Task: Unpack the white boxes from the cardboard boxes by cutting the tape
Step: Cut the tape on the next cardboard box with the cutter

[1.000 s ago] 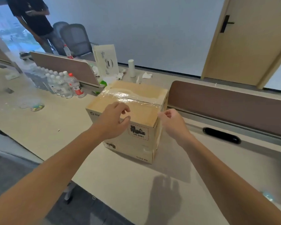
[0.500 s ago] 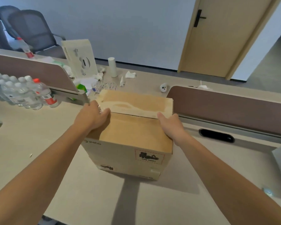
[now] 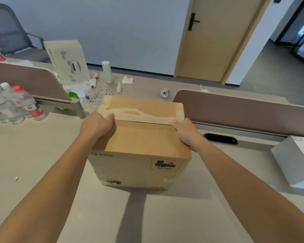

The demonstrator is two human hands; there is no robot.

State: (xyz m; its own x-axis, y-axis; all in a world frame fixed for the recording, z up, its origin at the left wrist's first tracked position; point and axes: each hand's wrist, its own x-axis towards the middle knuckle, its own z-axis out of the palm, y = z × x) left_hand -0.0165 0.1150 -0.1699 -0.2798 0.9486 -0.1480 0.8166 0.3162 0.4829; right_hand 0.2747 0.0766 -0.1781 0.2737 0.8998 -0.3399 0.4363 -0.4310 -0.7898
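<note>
Pale worktop [image 3: 42,155] across the whole lower view, split down the middle by a dark seam. Wooden door [image 3: 214,37] shut in the far wall. Two brown partitions along the far edge, one left [image 3: 25,79] and one right [image 3: 235,109]. Grey office chair [image 3: 7,35] behind the left one.

Cardboard box [image 3: 144,146] upright at the middle of the worktop, just in front of the gap between the partitions, printed side toward the near edge. Glossy tape [image 3: 140,114] along the near edge of its far flap, with a dark line of seam between the two top flaps.

White box [image 3: 295,160] at the right edge, well apart from the cardboard box. Upright printed carton [image 3: 68,62] leaning at the far left, beside the left partition. Cluster of water bottles [image 3: 12,104] near the left edge.

Left hand [image 3: 96,125] on the left end of the seam, fingers curled and grasping the cardboard there. Right hand [image 3: 186,132] on the right end, thumb lying on top, fingers wrapped over the box's right side and out of sight, grasping the cardboard box too.

White cylinder [image 3: 107,71], loose cables [image 3: 98,95], a crumpled tissue [image 3: 127,79] and a small white device [image 3: 164,92] beyond the box, toward the far edge.
</note>
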